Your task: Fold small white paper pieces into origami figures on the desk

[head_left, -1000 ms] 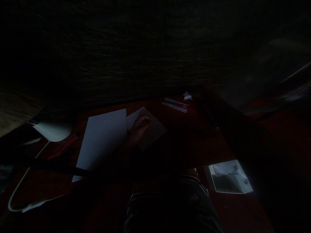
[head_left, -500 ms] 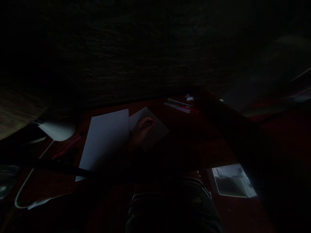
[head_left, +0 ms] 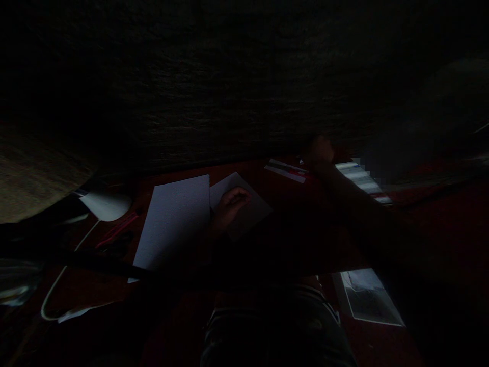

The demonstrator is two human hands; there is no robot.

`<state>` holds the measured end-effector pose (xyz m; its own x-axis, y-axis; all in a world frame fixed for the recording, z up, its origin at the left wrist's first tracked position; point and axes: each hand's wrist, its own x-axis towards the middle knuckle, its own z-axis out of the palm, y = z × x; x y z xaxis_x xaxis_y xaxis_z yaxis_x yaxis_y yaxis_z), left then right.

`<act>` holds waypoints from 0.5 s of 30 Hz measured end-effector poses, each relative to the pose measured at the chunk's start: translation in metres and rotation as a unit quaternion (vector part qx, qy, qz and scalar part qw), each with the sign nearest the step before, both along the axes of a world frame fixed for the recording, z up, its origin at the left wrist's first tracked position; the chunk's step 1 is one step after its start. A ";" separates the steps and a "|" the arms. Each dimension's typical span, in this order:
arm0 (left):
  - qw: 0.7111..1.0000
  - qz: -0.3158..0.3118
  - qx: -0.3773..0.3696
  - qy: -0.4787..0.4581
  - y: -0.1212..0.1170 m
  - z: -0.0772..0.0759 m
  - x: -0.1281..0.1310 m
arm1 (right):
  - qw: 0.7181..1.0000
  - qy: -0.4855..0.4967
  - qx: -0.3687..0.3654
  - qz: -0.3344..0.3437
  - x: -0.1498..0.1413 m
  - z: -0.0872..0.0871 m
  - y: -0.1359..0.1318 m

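Note:
The whole picture is very dark. My left hand rests on a small pale sheet of paper, its fingers curled in toward the thumb, and I see nothing in its grasp. Left of it lies a larger white sheet, partly in shadow. My right hand is stretched to the far side of the table, beside a tiny white scrap; its fingers are lost in the dark. Just left of that hand lies a clear strip like a ruler, with a red object on its right end.
A white cone-shaped object with a pale cord is at the left, near a red, pen-like item. An open-looking box or tray with a white thing inside sits at lower right. A bright striped object is beyond my right forearm.
The view has shifted slightly, moving things to the right. My right hand shows more clearly at the far side, and less of the white scrap there is visible. My left hand stays on the sheet.

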<state>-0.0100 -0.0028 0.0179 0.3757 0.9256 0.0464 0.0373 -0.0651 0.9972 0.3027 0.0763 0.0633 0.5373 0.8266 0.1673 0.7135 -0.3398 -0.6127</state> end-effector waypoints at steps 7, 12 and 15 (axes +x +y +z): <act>0.998 0.007 0.056 -0.035 0.000 0.000 -0.003 | 0.992 0.044 0.066 0.101 -0.070 -0.020 -0.048; 0.990 0.029 0.137 0.020 0.008 0.000 -0.010 | 0.944 -0.010 0.066 0.322 -0.082 -0.043 -0.061; 0.973 0.060 0.205 0.092 0.015 -0.003 -0.015 | 0.929 -0.010 0.060 0.365 -0.083 -0.048 -0.057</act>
<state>-0.0252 0.0127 0.0153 0.3025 0.8811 0.3636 0.2441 -0.4403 0.8640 0.2201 0.0190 0.0157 -0.1637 0.9441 0.2860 0.7389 0.3095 -0.5985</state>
